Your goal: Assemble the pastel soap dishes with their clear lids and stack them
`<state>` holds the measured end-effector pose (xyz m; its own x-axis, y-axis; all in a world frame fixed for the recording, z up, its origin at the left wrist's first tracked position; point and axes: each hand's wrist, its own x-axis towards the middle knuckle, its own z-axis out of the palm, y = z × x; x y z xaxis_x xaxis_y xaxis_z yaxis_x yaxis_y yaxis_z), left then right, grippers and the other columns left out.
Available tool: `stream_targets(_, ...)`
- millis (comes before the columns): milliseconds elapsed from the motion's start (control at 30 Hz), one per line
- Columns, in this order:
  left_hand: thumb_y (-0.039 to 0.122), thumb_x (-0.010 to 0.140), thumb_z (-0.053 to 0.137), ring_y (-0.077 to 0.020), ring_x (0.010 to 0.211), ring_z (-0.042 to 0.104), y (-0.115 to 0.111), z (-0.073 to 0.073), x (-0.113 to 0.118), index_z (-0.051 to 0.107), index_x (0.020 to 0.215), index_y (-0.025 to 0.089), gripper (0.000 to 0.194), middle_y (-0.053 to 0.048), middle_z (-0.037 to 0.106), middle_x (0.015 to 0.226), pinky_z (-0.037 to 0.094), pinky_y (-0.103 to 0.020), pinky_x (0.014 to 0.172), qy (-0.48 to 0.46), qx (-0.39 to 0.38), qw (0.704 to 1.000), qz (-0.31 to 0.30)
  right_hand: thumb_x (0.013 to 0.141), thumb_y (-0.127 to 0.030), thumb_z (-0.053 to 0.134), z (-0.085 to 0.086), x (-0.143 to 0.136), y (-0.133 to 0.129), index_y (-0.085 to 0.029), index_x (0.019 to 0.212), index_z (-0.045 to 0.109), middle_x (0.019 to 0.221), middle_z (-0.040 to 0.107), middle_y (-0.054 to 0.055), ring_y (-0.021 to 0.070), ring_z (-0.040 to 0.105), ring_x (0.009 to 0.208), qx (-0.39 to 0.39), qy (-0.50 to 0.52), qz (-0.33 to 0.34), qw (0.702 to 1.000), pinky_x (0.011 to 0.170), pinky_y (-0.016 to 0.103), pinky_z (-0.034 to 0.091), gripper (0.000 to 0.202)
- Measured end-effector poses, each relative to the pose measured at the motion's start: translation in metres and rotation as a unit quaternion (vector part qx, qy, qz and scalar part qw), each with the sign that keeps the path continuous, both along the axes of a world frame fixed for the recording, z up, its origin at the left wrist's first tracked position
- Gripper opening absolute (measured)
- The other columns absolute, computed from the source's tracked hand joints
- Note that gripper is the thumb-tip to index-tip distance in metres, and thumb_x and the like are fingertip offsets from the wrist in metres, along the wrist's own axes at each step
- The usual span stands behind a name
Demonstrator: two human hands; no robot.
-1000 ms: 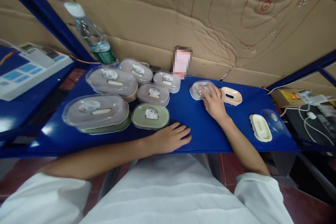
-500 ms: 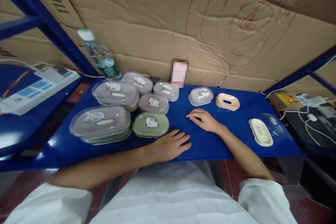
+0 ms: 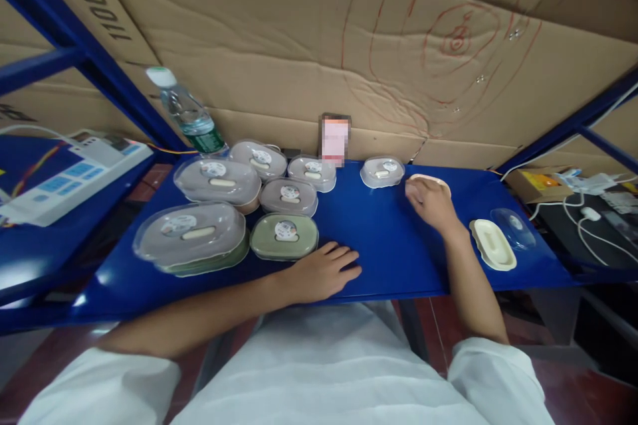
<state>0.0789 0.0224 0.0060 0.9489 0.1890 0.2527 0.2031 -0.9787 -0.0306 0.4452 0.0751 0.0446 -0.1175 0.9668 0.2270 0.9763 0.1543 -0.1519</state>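
My left hand lies flat on the blue tabletop, fingers apart, holding nothing. Just behind it is a green soap box with a clear lid. My right hand is closed at the left side of a peach soap dish, covering most of it. Left of that dish sits a small soap box under a clear lid. A cream soap dish lies uncovered at the right, with a clear lid beside it.
Several lidded soap boxes crowd the table's left half. A water bottle and a phone-like pixelated object stand by the cardboard wall. A power strip lies at far left, a cardboard box at right.
My right hand has moved right and away from me, from the bare tabletop onto the peach soap dish, its fingers closing there. The left hand stays in place.
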Motion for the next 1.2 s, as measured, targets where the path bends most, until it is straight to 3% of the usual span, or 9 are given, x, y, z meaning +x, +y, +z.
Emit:
stream_targets(133,0.024,0.101,0.067,-0.0263,0.121,0.065,0.0,-0.001,0.0,0.068,0.125,0.021,0.025,-0.01,0.068,0.138,0.046,-0.041,0.103,0.006,-0.01,1.0,0.002,0.104,-0.043,0.053,-0.004,0.008,-0.007,-0.012,0.139,0.067,0.136,0.069,0.028,0.0452,0.065,0.128,-0.068,-0.043,-0.1,0.992,0.107,0.068,0.048,0.049)
stream_targets(367,0.023,0.097,0.067,-0.0328,0.149,0.051,-0.003,0.001,-0.001,0.066,0.139,0.022,0.042,-0.019,0.047,0.165,0.041,-0.048,0.12,-0.026,0.002,0.999,0.019,0.108,-0.054,0.053,0.02,-0.028,-0.07,-0.032,0.159,0.05,0.158,0.06,0.007,0.0268,0.058,0.145,-0.071,0.108,0.186,0.974,0.121,0.046,0.048,0.056)
stream_targets(467,0.027,0.098,0.068,-0.0384,0.159,0.038,-0.006,-0.002,-0.002,0.062,0.147,0.021,0.05,-0.023,0.039,0.17,0.029,-0.058,0.129,-0.044,0.021,0.998,0.041,0.107,-0.056,0.05,0.004,0.011,-0.111,-0.027,0.16,0.05,0.158,0.058,0.014,0.0343,0.053,0.148,0.056,0.101,-0.049,0.992,0.123,0.057,0.043,0.06)
stream_targets(533,0.032,0.1,0.067,-0.0412,0.157,0.041,-0.008,-0.004,-0.002,0.063,0.146,0.02,0.048,-0.024,0.043,0.167,0.025,-0.064,0.129,-0.052,0.032,0.996,0.07,0.105,-0.06,0.048,-0.02,0.044,-0.136,-0.018,0.155,0.055,0.151,0.059,0.025,0.0451,0.053,0.144,0.1,0.036,-0.303,0.947,0.113,0.071,0.043,0.066)
stream_targets(600,0.032,0.102,0.066,-0.039,0.151,0.049,-0.01,-0.005,-0.002,0.064,0.144,0.019,0.044,-0.021,0.053,0.16,0.023,-0.067,0.13,-0.052,0.036,0.995,0.081,0.105,-0.059,0.045,-0.047,0.067,-0.157,-0.017,0.152,0.059,0.148,0.06,0.028,0.0512,0.054,0.139,0.068,0.004,-0.409,0.91,0.104,0.078,0.044,0.065)
stream_targets(767,0.013,0.098,0.068,-0.0282,0.13,0.065,-0.016,-0.001,-0.003,0.071,0.124,0.019,0.027,-0.013,0.07,0.135,0.044,-0.053,0.125,-0.055,0.037,0.997,0.026,0.109,-0.042,0.041,-0.082,0.052,-0.181,-0.023,0.14,0.07,0.144,0.065,0.019,0.0375,0.062,0.134,0.141,0.015,-0.252,0.957,0.106,0.057,0.052,0.047)
stream_targets(967,0.013,0.1,0.068,-0.0252,0.13,0.067,-0.018,0.003,-0.005,0.072,0.107,0.015,0.009,-0.014,0.072,0.135,0.052,-0.047,0.121,-0.172,0.046,0.984,0.011,0.11,-0.035,0.045,-0.071,-0.011,-0.164,-0.037,0.156,0.055,0.173,0.04,0.009,0.0324,0.041,0.158,0.068,0.056,-0.035,0.996,0.123,0.057,0.04,0.047)
stream_targets(1067,0.013,0.101,0.067,-0.0247,0.133,0.066,-0.017,0.006,-0.006,0.071,0.11,0.015,0.01,-0.015,0.073,0.135,0.054,-0.047,0.121,-0.192,0.043,0.98,0.016,0.109,-0.048,0.05,-0.062,0.016,-0.139,-0.029,0.163,0.047,0.18,0.019,0.016,0.0385,0.029,0.163,0.106,0.026,-0.103,0.989,0.124,0.062,0.033,0.058)
stream_targets(1200,0.011,0.101,0.065,-0.0242,0.13,0.069,-0.017,0.009,-0.005,0.072,0.106,0.014,0.009,-0.015,0.074,0.132,0.055,-0.045,0.12,-0.194,0.053,0.98,0.011,0.101,-0.064,0.058,-0.051,0.123,-0.115,-0.009,0.167,0.038,0.173,0.019,0.037,0.0507,0.023,0.161,0.13,0.009,-0.373,0.919,0.115,0.074,0.027,0.089)
